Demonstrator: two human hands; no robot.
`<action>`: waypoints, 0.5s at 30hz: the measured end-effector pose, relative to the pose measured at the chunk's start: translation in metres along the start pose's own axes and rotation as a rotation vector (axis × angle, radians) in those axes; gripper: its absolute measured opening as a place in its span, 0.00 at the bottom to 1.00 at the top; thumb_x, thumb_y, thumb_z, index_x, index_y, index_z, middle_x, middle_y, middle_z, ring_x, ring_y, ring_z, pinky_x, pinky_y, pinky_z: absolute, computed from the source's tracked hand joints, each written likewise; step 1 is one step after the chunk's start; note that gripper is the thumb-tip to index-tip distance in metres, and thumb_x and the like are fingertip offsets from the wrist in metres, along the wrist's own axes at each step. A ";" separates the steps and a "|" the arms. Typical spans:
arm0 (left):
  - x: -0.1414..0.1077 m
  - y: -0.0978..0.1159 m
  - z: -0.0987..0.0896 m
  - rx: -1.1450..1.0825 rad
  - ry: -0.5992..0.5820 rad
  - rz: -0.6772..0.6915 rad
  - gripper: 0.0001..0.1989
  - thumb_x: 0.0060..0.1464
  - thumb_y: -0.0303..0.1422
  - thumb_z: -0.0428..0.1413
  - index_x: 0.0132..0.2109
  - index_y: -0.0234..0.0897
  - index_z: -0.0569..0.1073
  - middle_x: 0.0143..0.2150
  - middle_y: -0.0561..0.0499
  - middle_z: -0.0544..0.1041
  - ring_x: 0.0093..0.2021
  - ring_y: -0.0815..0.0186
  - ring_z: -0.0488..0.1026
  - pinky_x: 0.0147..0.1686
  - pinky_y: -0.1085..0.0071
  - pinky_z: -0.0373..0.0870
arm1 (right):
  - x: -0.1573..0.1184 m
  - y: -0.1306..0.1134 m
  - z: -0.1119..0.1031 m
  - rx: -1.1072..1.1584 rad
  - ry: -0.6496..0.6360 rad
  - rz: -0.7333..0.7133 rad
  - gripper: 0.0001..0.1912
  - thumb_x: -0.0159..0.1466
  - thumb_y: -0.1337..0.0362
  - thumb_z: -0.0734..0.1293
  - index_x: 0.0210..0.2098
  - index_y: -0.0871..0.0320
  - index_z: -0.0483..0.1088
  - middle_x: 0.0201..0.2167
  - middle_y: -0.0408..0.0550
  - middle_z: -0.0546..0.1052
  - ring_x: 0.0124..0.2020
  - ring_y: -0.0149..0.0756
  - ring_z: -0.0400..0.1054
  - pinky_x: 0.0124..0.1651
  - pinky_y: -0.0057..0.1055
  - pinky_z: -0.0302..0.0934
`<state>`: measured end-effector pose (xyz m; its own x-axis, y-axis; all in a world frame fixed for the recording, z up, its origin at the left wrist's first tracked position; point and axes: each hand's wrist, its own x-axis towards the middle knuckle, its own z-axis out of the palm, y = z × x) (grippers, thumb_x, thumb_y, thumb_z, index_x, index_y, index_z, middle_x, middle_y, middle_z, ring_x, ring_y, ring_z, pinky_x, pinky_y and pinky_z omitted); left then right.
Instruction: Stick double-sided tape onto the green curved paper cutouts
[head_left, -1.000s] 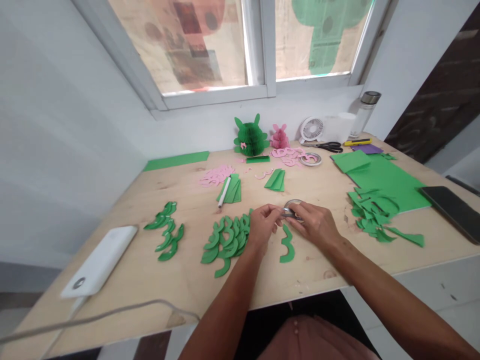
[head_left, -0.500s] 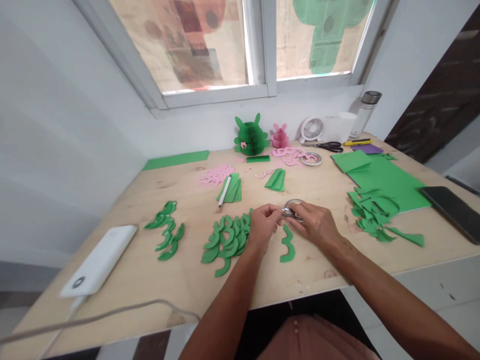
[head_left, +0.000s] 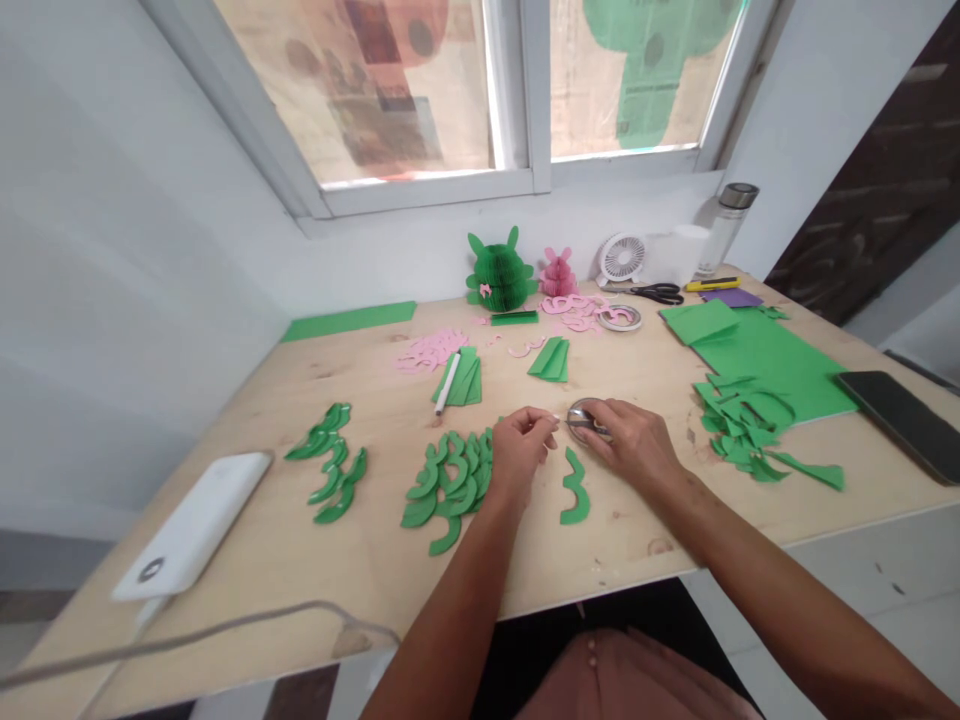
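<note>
My right hand (head_left: 630, 435) rests over a round, shiny roll of tape (head_left: 576, 416) on the table, its fingers closed on it; something dark and grey shows under the fingertips. To the left, my left hand (head_left: 525, 445) pinches a tiny whitish bit (head_left: 556, 420), too small to make out clearly. A single wavy green paper cutout (head_left: 575, 490) lies between my forearms, just below the roll. Beside my left hand is a heap of similar green paper cutouts (head_left: 450, 480), partly covered by that hand. Farther left, several green cutouts with shiny strips (head_left: 337, 465) form a loose group.
A white power bank (head_left: 195, 525) with a cable lies at the left, a phone (head_left: 900, 420) at the right edge. Green paper scraps (head_left: 750, 430) sit near green sheets (head_left: 787, 365). Behind are a pen (head_left: 448, 384), scissors (head_left: 660, 293), a fan (head_left: 622, 260) and a bottle (head_left: 726, 230).
My left fingers have drawn slightly left, away from the roll and my right hand, leaving a small gap. The right hand stays on the roll.
</note>
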<state>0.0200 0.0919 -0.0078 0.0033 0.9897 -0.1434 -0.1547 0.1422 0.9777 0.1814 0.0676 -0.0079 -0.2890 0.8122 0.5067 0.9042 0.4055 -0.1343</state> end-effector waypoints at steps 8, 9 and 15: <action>-0.003 0.003 0.000 -0.090 0.000 0.025 0.08 0.38 0.34 0.59 0.25 0.33 0.72 0.19 0.53 0.70 0.16 0.75 0.62 0.15 0.78 0.52 | 0.001 0.001 0.003 -0.102 0.021 0.044 0.10 0.64 0.59 0.62 0.38 0.55 0.72 0.29 0.47 0.75 0.33 0.36 0.66 0.34 0.31 0.51; -0.004 0.003 0.000 -0.092 -0.006 0.025 0.08 0.38 0.34 0.59 0.25 0.33 0.72 0.19 0.53 0.70 0.16 0.75 0.62 0.15 0.78 0.52 | 0.001 0.001 0.004 -0.107 0.021 0.044 0.09 0.64 0.59 0.62 0.38 0.56 0.72 0.29 0.48 0.75 0.33 0.37 0.65 0.34 0.31 0.51; -0.005 0.001 0.002 -0.094 -0.051 0.028 0.08 0.39 0.35 0.58 0.26 0.34 0.72 0.17 0.54 0.69 0.15 0.75 0.60 0.15 0.77 0.53 | 0.003 0.004 0.007 -0.109 -0.026 0.018 0.10 0.64 0.59 0.62 0.35 0.57 0.72 0.28 0.50 0.76 0.32 0.39 0.65 0.36 0.33 0.51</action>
<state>0.0214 0.0874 -0.0059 0.0478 0.9932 -0.1062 -0.2479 0.1148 0.9620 0.1818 0.0741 -0.0128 -0.2797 0.8302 0.4823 0.9376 0.3443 -0.0488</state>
